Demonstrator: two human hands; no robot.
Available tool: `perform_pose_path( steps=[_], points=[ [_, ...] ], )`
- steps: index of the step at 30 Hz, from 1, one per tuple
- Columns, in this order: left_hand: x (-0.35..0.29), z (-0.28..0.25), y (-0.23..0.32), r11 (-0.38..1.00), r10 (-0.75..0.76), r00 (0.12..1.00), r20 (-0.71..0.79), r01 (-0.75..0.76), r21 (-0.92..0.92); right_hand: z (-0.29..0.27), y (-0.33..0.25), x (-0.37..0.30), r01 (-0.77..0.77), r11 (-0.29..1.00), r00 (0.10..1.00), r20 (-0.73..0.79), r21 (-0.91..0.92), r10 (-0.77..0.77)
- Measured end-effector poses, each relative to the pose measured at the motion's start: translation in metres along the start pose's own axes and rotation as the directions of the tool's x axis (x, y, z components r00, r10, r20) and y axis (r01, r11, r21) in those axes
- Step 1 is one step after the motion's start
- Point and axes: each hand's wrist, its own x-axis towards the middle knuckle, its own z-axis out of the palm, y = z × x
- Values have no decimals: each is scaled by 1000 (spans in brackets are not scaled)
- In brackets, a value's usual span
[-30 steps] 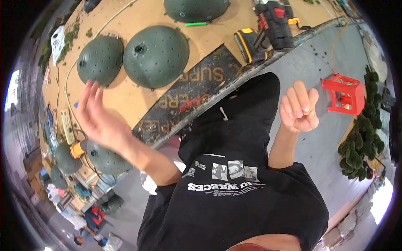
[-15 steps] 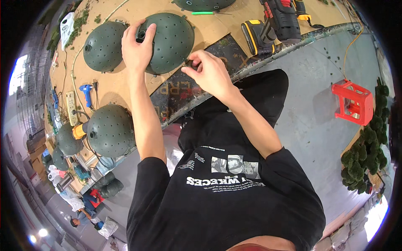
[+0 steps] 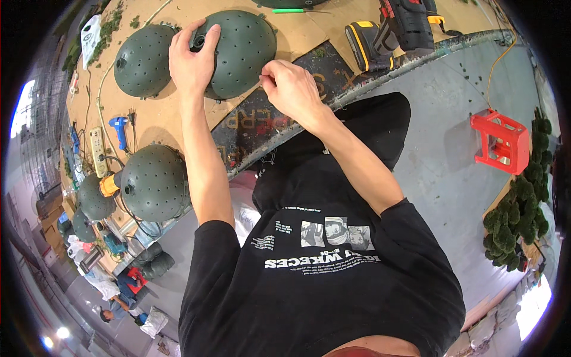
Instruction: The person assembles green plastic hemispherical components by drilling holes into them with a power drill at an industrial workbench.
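My left hand [image 3: 191, 62] grips a dark green perforated dome [image 3: 244, 50] on the bench, its thumb and fingers around the dark round opening near the dome's left end. At the lower right rim of that dome is my right hand [image 3: 290, 89], thumb and fingertips pinched together. Whatever the pinch holds, if anything, is too small to tell. Just left of my left hand lies a second green dome [image 3: 143, 62], apart from the first.
A cordless drill [image 3: 407, 27] with a yellow-black battery and a green-handled tool [image 3: 288, 11] lie farther back. On the left are a blue glue gun [image 3: 121, 131], a power strip [image 3: 97, 149] and another dome [image 3: 156, 184]. A red stool [image 3: 501, 141] stands on the floor at right.
My right hand's fingers have closed into a tighter pinch and shifted slightly up and left at the dome's rim. My left hand keeps its hold. The whole view has shifted a little.
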Motion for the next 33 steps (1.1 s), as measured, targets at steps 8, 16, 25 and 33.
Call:
perform_pose_path(
  steps=[8,16,25,33],
  points=[
    [1,1,4,1000,-22,1000,-11,22,-9,0,-3,-5,-34,999,999,-42,1,34],
    [-2,1,4,1000,25,998,-53,-25,4,9,-14,-10,-29,998,983,-178,47,37],
    [-3,3,3,1000,-22,998,-53,21,-17,12,-22,-11,-113,993,978,-174,43,119],
    [-3,4,2,1000,-2,998,-62,1,-18,15,-26,-8,-211,973,963,-153,90,223]
  ],
)
